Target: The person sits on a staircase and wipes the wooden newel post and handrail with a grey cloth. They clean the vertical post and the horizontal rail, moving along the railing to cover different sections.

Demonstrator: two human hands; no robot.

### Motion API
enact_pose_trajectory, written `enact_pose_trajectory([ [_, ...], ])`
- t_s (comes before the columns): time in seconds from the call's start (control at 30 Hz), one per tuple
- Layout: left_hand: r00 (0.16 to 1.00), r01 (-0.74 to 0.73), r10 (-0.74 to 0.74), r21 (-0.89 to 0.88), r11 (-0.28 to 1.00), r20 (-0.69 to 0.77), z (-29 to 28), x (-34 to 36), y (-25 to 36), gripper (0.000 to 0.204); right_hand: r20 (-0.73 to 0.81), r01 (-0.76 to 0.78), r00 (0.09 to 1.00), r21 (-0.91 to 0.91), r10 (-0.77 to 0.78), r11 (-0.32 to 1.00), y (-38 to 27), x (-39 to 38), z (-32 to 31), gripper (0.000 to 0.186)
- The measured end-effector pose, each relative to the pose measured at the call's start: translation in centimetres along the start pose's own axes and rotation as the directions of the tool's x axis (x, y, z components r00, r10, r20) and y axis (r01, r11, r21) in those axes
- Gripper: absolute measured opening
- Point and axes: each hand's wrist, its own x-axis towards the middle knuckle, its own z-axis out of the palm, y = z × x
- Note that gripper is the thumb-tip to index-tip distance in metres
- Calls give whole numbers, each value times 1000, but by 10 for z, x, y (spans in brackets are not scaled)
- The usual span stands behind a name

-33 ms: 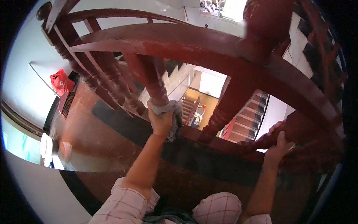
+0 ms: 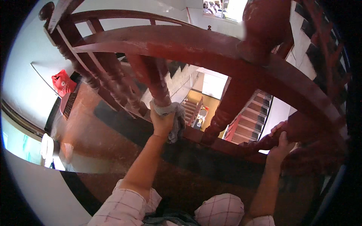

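My left hand (image 2: 161, 121) is closed round a grey cloth (image 2: 176, 122), pressed against the foot of a dark red turned wooden baluster (image 2: 157, 84). At the right, my right hand (image 2: 282, 147) grips a lower baluster (image 2: 298, 128) of the same railing, its fingertips curled over the wood and part of its grip hidden. A wide curved red handrail (image 2: 177, 39) arches above both hands, and another thick baluster (image 2: 233, 101) stands between them.
A broom (image 2: 67, 105) and a red bag (image 2: 63, 81) lean by the left wall on the wooden floor (image 2: 86, 139). Through the railing are a stairwell with lower stairs (image 2: 249, 120), a yellow lower floor (image 2: 198, 94) and a bright window (image 2: 222, 9). More balusters (image 2: 113, 79) line the left.
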Motion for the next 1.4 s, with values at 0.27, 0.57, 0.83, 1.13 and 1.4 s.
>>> enact_pose_trajectory([
  [0.27, 854, 184, -161, 1, 983, 494, -55, 14, -13, 51, 0, -47, 999, -191, 48, 980, 1, 4, -10, 20],
  [0.57, 830, 557, -553, 191, 808, -80, -94, -58, -1, 44, 30, 52, 998, -238, -47, 970, -10, 4, 3, 16],
  [0.83, 894, 448, -432, -268, 853, 122, -47, -47, 16, 44, -16, 122, 991, -282, -132, 952, 3, 5, -9, 16],
  [1.13, 976, 128, -177, 324, 937, 126, -24, -16, -35, 58, 37, 46, 998, -118, -42, 992, -1, 4, -9, 20],
  [1.4, 635, 157, -365, 349, 924, 681, -67, 33, -20, 53, -8, 54, 998, -77, -54, 996, 3, 0, 2, 33],
])
